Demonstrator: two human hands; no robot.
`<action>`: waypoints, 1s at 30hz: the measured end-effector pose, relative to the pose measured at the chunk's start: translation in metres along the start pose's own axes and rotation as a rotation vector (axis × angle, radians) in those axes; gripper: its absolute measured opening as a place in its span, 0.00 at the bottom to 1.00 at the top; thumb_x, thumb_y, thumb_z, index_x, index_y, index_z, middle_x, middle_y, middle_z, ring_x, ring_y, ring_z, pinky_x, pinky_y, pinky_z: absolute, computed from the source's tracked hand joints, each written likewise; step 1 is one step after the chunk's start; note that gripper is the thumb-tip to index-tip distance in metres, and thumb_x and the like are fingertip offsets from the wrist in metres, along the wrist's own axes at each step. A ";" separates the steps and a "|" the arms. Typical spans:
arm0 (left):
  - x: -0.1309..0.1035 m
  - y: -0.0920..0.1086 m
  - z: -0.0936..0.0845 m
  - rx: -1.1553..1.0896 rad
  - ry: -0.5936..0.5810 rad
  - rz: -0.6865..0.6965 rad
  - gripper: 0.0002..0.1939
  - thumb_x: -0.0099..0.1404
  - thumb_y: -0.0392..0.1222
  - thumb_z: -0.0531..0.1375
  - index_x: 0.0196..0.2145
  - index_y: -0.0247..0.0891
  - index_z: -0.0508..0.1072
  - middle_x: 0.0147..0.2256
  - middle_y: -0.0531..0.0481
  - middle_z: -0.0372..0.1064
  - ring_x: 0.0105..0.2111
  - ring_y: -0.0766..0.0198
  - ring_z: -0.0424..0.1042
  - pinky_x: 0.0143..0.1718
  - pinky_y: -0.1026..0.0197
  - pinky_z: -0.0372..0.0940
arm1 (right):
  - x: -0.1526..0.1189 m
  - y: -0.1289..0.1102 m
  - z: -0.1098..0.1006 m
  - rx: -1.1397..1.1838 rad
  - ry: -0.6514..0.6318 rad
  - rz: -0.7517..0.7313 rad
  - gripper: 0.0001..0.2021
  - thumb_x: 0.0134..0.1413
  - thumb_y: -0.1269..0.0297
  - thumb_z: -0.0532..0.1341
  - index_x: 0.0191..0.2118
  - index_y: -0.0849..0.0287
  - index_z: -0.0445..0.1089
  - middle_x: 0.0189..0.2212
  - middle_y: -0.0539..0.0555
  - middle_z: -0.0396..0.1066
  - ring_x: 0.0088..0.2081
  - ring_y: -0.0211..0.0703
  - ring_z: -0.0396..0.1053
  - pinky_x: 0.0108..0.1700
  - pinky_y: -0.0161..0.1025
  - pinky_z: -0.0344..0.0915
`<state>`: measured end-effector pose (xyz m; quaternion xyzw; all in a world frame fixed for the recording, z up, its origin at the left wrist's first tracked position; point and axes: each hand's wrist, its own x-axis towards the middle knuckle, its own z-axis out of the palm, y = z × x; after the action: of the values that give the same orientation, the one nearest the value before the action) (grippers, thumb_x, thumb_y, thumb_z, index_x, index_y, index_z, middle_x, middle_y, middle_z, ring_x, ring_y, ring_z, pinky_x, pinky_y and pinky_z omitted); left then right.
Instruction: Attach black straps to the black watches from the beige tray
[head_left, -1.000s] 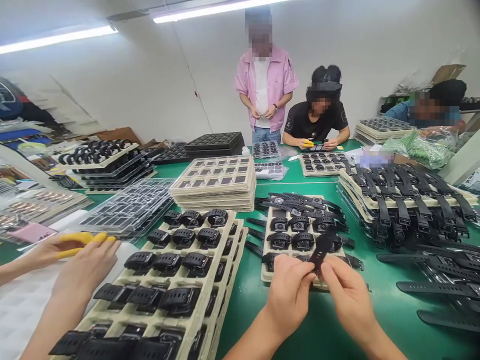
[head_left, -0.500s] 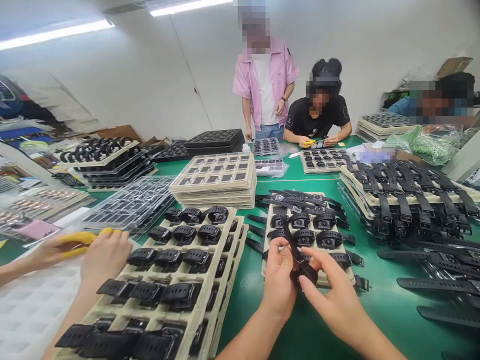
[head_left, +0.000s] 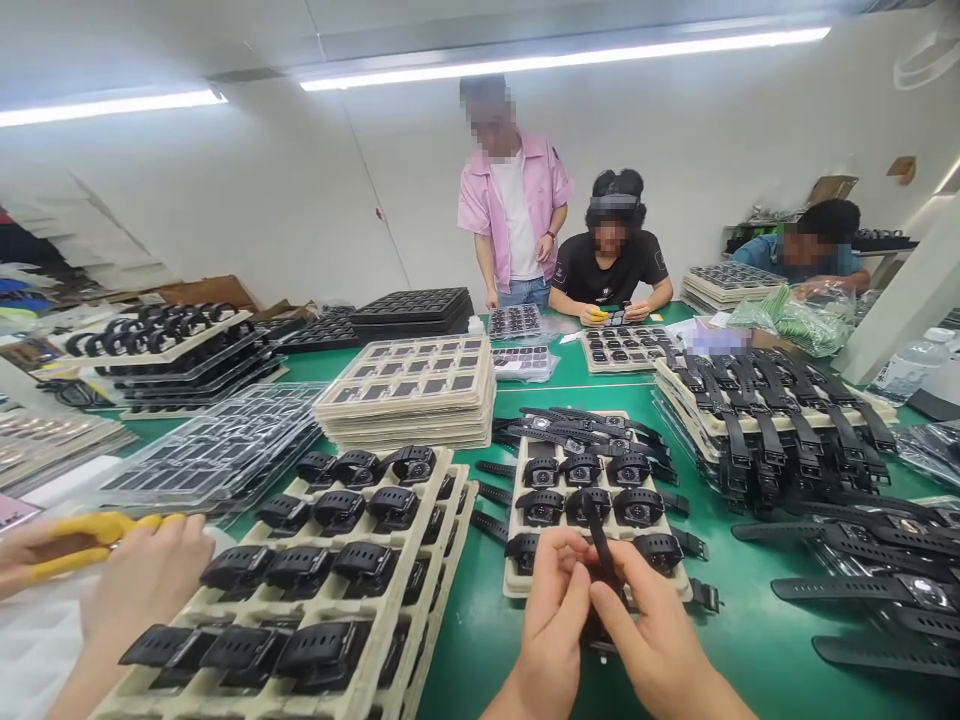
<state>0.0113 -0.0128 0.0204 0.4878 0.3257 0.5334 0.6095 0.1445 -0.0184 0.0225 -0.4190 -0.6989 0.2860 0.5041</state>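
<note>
My left hand (head_left: 556,615) and my right hand (head_left: 646,622) are closed together around a black smartwatch (head_left: 602,540), close in front of me. Its strap sticks up between my thumbs, and most of the watch body is hidden by my fingers. Just beyond my hands, a cream tray (head_left: 513,580) holds rows of smartwatches with looped straps, backs facing me. More watches with straps laid flat are piled at its far end. To my left a larger stack of cream trays (head_left: 409,600) carries rows of watches with closed black straps.
On the right are a tray stack (head_left: 675,385) with hanging straps and loose watches (head_left: 862,590). Stacked trays (head_left: 405,425) stand ahead. A co-worker's hand (head_left: 142,575) with yellow on its fingers is at left. Across the green table (head_left: 450,660), several people work.
My view has tilted up and shifted right. My right hand has closed in on the watch beside my left, and the fingers now cover more of it. The co-worker's hands appear farther left.
</note>
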 end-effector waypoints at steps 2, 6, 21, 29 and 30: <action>0.002 0.001 -0.002 -0.074 -0.004 -0.031 0.17 0.71 0.57 0.59 0.46 0.42 0.67 0.36 0.50 0.67 0.36 0.62 0.68 0.41 0.61 0.65 | -0.002 0.004 -0.001 0.009 -0.030 -0.030 0.12 0.68 0.62 0.56 0.51 0.55 0.72 0.44 0.58 0.78 0.44 0.49 0.78 0.45 0.38 0.75; 0.009 0.000 -0.011 0.022 -0.054 -0.003 0.22 0.68 0.58 0.62 0.52 0.44 0.67 0.39 0.48 0.70 0.41 0.60 0.69 0.47 0.59 0.65 | -0.007 0.016 -0.004 0.035 0.105 0.042 0.09 0.68 0.59 0.57 0.45 0.55 0.72 0.36 0.55 0.77 0.34 0.46 0.77 0.38 0.36 0.74; 0.020 -0.008 -0.008 -0.060 0.065 -0.195 0.28 0.49 0.57 0.75 0.41 0.35 0.80 0.32 0.44 0.79 0.32 0.60 0.75 0.36 0.61 0.68 | -0.003 0.031 -0.012 0.093 0.155 0.170 0.15 0.67 0.48 0.58 0.40 0.54 0.71 0.30 0.51 0.73 0.30 0.43 0.74 0.34 0.32 0.73; 0.014 0.004 -0.006 0.198 0.031 -0.088 0.15 0.53 0.42 0.72 0.39 0.36 0.82 0.33 0.47 0.75 0.31 0.64 0.67 0.37 0.62 0.65 | -0.006 0.034 -0.012 0.123 0.347 0.107 0.15 0.71 0.53 0.55 0.56 0.50 0.69 0.43 0.54 0.72 0.43 0.47 0.71 0.46 0.39 0.71; 0.013 0.005 -0.005 0.242 0.023 -0.081 0.15 0.53 0.39 0.71 0.40 0.36 0.82 0.33 0.47 0.75 0.32 0.63 0.67 0.38 0.61 0.65 | -0.007 0.035 -0.012 0.146 0.383 0.096 0.18 0.72 0.55 0.53 0.63 0.48 0.64 0.44 0.54 0.71 0.42 0.46 0.71 0.46 0.39 0.71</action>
<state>0.0081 0.0013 0.0248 0.5381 0.4141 0.4709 0.5632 0.1676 -0.0074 -0.0057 -0.4610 -0.5470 0.2750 0.6424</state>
